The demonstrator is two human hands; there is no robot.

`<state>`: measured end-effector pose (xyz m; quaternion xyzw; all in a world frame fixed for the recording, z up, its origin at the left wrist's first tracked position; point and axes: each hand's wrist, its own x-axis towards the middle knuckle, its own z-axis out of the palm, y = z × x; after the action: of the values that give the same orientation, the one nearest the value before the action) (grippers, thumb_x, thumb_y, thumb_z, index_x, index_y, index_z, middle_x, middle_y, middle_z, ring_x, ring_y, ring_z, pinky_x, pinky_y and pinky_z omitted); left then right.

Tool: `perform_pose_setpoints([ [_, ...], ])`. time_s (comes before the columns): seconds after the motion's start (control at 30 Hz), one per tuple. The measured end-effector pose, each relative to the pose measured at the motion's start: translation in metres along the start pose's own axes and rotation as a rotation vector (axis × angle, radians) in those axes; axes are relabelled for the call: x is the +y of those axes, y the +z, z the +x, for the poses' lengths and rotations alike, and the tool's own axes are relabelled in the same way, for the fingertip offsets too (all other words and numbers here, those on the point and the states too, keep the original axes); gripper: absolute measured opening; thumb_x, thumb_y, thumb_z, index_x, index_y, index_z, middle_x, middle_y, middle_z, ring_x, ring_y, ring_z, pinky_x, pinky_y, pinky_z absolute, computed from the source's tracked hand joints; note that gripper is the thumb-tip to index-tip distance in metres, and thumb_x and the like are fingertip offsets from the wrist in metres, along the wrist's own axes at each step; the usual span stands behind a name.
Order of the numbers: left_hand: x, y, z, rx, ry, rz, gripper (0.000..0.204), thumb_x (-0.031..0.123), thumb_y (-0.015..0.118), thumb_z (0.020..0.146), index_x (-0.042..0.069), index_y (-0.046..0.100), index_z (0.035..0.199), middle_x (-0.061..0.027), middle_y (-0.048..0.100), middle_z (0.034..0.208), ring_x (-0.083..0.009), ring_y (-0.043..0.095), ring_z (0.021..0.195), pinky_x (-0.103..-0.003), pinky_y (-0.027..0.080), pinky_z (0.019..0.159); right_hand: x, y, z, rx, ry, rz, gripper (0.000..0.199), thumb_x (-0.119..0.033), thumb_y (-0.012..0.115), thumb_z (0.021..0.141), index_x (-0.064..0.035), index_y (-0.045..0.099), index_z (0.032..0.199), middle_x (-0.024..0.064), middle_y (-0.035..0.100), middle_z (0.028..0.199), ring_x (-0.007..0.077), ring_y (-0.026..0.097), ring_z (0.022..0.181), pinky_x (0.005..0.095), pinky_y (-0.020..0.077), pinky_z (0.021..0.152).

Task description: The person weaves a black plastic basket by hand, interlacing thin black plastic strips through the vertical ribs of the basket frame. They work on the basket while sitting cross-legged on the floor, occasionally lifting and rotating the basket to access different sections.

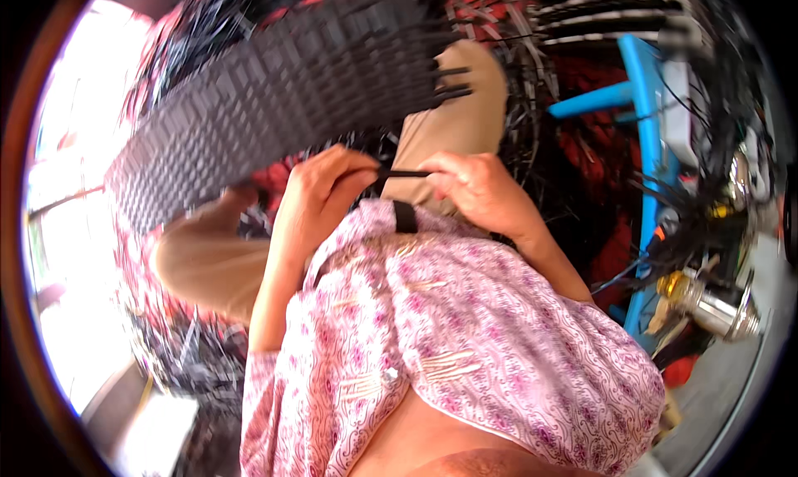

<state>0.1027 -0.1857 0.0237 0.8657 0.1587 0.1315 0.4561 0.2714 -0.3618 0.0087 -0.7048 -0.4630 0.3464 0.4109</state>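
Observation:
A dark grey woven panel [274, 103] of flat strips lies slantwise across the far side of my lap, a few loose strip ends [455, 84] sticking out at its right end. On the near side of it, my left hand [320, 182] is closed on one end of a narrow black strip [406, 173]. The other end is pinched in my right hand [478, 186], so the strip runs level between them above my lap. A short black piece [405, 217] rests against my patterned shirt just below. My fingers partly hide both ends of the strip.
A blue plastic stool [644, 128] stands to the right, with a clear container with a yellow part [706, 302] and small clutter beside it. Tangled black strips [174, 356] cover the red patterned floor around me. My bent knees [470, 86] flank the work.

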Motion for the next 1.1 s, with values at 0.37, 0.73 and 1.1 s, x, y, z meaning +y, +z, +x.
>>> perform_pose_setpoints([
  [0.37, -0.025, 0.034, -0.01, 0.142, -0.19, -0.53, 0.033, 0.021, 0.067, 0.095, 0.0, 0.063, 0.12, -0.0007, 0.064, 0.09, -0.0072, 0.058, 0.084, -0.022, 0.047, 0.077, 0.008, -0.009, 0.02, 0.031, 0.117, 0.061, 0.017, -0.014, 0.062, 0.093, 0.0005, 0.069, 0.096, 0.0048, 0.061, 0.065, 0.0107, 0.058, 0.06, 0.0268, 0.046, 0.059],
  [0.73, -0.02, 0.035, -0.006, 0.283, -0.223, -0.315, 0.01, 0.004, 0.067, 0.09, 0.0, 0.071, 0.098, -0.0008, 0.066, 0.079, -0.0057, 0.059, 0.069, -0.02, 0.047, 0.063, 0.006, -0.009, 0.023, 0.017, 0.081, -0.049, 0.015, -0.015, 0.07, 0.088, -0.0007, 0.069, 0.093, 0.0143, 0.067, 0.075, 0.0198, 0.065, 0.066, 0.0322, 0.0489, 0.062],
  [1.1, -0.012, 0.039, 0.009, 0.301, -0.208, -0.351, 0.01, 0.006, 0.069, 0.089, -0.001, 0.073, 0.095, -0.0023, 0.067, 0.077, -0.0068, 0.061, 0.067, -0.021, 0.048, 0.061, 0.003, -0.006, 0.031, 0.106, -0.088, 0.057, 0.018, -0.016, 0.071, 0.088, 0.0, 0.071, 0.095, 0.0131, 0.071, 0.085, 0.023, 0.07, 0.075, 0.0311, 0.053, 0.068],
])
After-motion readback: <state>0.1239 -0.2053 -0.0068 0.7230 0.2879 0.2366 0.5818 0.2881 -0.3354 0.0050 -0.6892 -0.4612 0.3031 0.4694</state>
